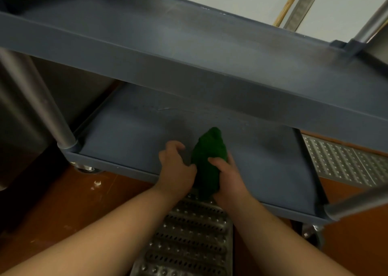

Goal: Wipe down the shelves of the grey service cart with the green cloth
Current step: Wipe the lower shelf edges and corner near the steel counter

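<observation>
The green cloth [209, 160] is being held bunched up over the near edge of the grey service cart's lower shelf [130, 133], its upper end lying on the shelf surface and its lower end hanging past the front rim. It is being gripped by the right hand [227, 176], whose fingers are curled round the cloth's right side with the thumb laid across the front. The left hand [176, 168] is being pressed against the cloth's left side — its thumb is touching the fabric, while its fingers are being kept loosely bent above the shelf and are closing on nothing.

The upper shelf [189, 51] is being seen from above, tilted across the view and overhanging the far part of the lower one. Both shelves are being carried by metal corner posts [39, 105], one rising at the left and others showing at the right edge. A caster [87, 168] is being glimpsed under the lower shelf's left corner.

Beneath the forearms, a perforated metal grate [189, 240] is being crossed by the view, set into a reddish-brown floor [63, 202] — a second stretch of grate is lying to the right of the cart. A wooden stick [288, 4] is being leaned against the pale wall behind.
</observation>
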`<control>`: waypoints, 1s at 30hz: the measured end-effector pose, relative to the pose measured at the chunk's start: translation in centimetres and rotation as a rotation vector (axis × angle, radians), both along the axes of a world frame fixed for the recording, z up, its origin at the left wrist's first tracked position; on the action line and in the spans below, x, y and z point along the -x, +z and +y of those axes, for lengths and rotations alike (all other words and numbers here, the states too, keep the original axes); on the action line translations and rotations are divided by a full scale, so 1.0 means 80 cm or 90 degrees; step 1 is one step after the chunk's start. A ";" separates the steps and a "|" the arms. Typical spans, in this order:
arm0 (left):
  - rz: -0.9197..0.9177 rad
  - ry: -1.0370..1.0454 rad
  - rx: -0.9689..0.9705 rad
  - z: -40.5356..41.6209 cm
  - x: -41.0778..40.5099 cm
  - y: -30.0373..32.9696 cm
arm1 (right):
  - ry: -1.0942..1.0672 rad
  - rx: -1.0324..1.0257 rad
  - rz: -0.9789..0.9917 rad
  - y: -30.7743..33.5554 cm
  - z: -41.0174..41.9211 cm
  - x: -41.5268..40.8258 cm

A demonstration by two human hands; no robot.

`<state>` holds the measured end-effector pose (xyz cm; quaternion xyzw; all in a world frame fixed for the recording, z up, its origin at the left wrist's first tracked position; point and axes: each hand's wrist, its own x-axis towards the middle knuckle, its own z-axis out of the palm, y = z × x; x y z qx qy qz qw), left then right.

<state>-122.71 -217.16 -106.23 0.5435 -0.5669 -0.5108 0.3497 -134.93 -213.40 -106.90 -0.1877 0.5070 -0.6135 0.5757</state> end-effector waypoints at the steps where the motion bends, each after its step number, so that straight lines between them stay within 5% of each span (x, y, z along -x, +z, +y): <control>1: -0.011 -0.037 0.030 0.002 0.000 0.000 | -0.017 0.014 0.029 0.000 -0.003 -0.003; 4: 0.166 -0.142 -0.128 0.011 0.003 0.008 | 0.022 0.052 0.018 0.010 -0.003 -0.009; 7: 0.243 -0.064 -0.152 0.008 0.000 -0.002 | 0.048 0.075 0.089 0.005 -0.003 -0.010; 11: 0.364 0.014 -0.242 0.000 -0.008 -0.003 | -0.015 0.072 -0.006 -0.006 -0.001 -0.002; 14: 0.406 -0.014 -0.308 -0.001 0.000 0.003 | 0.096 -0.051 -0.133 0.002 0.008 -0.001; 19: 0.308 -0.123 -0.267 0.001 0.013 0.003 | 0.107 -0.056 -0.207 0.010 0.016 -0.005; 24: 0.094 -0.054 -0.184 -0.028 0.020 -0.017 | 0.088 -0.047 -0.165 0.006 0.010 -0.004; 30: 0.091 -0.027 -0.116 -0.037 0.052 -0.029 | -0.061 -0.055 -0.109 -0.016 -0.017 0.030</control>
